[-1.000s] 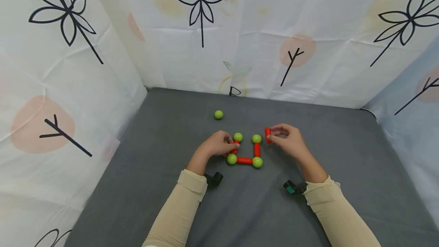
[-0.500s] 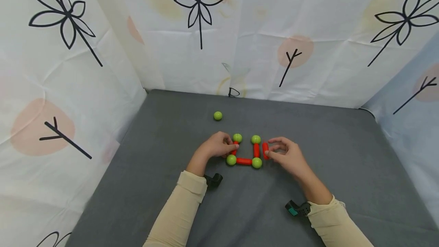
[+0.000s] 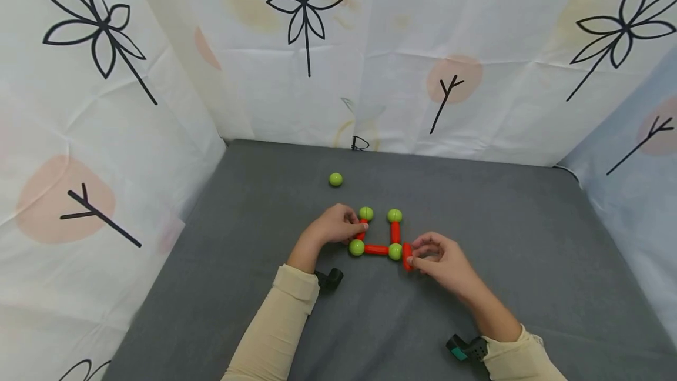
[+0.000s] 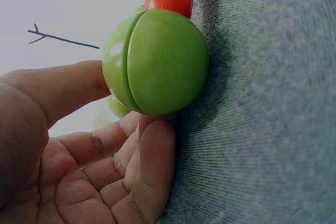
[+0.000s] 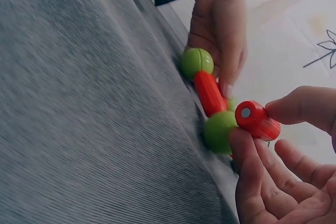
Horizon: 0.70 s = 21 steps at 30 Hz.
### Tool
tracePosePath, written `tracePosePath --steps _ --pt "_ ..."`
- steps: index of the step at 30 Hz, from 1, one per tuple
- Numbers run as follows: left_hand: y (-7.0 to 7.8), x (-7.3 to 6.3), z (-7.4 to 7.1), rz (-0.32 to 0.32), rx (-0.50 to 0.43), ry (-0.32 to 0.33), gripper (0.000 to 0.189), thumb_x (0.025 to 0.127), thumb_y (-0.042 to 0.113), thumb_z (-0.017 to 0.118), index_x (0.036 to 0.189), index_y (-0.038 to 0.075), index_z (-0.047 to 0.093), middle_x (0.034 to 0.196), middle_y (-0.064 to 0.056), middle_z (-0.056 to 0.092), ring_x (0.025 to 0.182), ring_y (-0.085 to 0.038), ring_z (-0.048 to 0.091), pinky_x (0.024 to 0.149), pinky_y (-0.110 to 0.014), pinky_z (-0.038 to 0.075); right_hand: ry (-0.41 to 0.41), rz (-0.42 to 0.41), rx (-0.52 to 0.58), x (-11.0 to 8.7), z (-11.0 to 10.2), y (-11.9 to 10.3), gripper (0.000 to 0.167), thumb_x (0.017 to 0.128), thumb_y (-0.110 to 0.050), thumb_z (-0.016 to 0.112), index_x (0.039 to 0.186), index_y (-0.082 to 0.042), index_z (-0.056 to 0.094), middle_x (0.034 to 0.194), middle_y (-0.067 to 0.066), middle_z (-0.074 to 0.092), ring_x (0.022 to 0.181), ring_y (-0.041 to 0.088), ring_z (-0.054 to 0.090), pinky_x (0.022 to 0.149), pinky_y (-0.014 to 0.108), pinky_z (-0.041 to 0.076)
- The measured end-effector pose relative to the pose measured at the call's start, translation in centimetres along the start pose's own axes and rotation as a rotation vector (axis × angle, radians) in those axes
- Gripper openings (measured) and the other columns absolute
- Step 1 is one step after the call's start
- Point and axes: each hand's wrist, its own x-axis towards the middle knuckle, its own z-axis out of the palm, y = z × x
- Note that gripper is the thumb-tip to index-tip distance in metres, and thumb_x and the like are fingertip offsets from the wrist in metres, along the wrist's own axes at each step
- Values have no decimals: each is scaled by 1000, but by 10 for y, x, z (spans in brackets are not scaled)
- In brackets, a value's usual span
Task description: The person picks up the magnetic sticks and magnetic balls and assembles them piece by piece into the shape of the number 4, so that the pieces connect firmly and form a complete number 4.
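On the grey cloth, three red rods and several green balls are joined in a U that opens toward the back. My left hand [image 3: 334, 225] pinches the U's left rod [image 3: 361, 234], just behind the near left ball [image 3: 357, 247]. In the left wrist view that grooved ball [image 4: 168, 64] hides part of the grip. A separate red rod [image 3: 407, 257] is pinched between the thumb and fingers of my right hand [image 3: 443, 260], right beside the near right ball [image 3: 395, 251]. Its end [image 5: 245, 113] shows a small silver disc in the right wrist view.
A single green ball [image 3: 335, 179] lies behind the U. White patterned fabric [image 3: 248, 93] rises at the back and both sides of the grey table cloth [image 3: 264, 193]. Each wrist wears a black camera, such as the right one [image 3: 465, 348].
My right hand has moved toward the front with its red rod, from beside the far right ball to beside the near right ball. The left hand stays on the U.
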Motion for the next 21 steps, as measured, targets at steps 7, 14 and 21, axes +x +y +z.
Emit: tracePosePath --steps 7,14,21 --pt "-1 1 0 6 -7 6 26 102 34 73 97 8 72 73 -3 68 67 -17 65 64 -30 52 -43 3 20 -4 6 2 29 93 -7 79 111 5 61 100 16 73 70 24 74 67 34 61" --pt "-3 3 1 0 -14 5 26 102 34 73 96 8 72 74 -3 68 68 -17 65 64 -30 52 -85 0 23 -5 9 5 26 93 -5 79 109 6 61 99 18 74 75 23 74 69 35 61" --pt "-2 3 1 0 -13 4 27 102 34 73 97 8 72 74 -3 68 68 -17 65 64 -30 52 -121 -17 21 -4 10 8 27 94 -6 78 109 7 60 99 19 75 78 19 74 69 36 62"
